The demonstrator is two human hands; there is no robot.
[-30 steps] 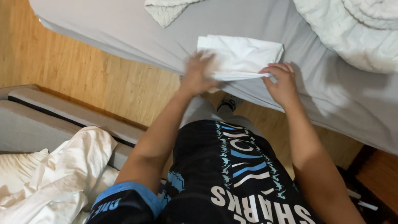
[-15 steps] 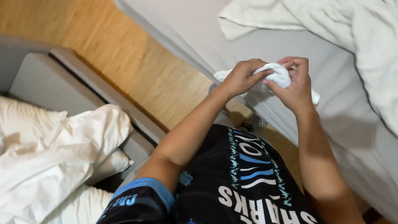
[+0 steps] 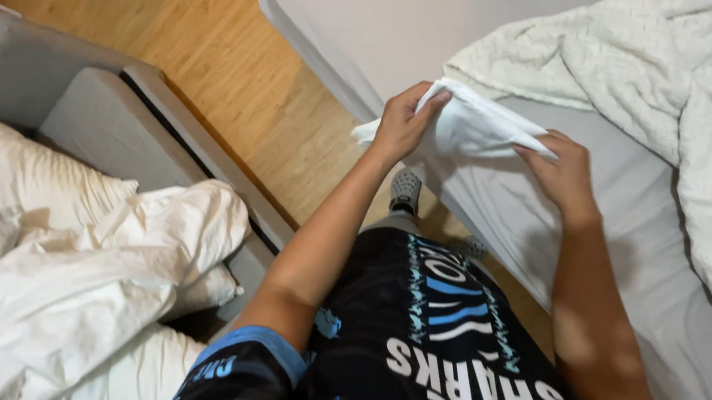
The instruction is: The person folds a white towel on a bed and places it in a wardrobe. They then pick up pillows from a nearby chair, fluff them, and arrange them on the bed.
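Folded white cloth (image 3: 474, 126), lifted just above the bed's edge

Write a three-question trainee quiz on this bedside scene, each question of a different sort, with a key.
1. True or false: the white cloth lies flat on the bed.
2. Which hand grips the cloth's upper edge? A) left hand B) right hand C) neither
3. Fill in: the knitted blanket lies on the ____.

Key
1. False: both hands hold it lifted above the mattress edge.
2. A; the right hand pinches its far corner.
3. bed
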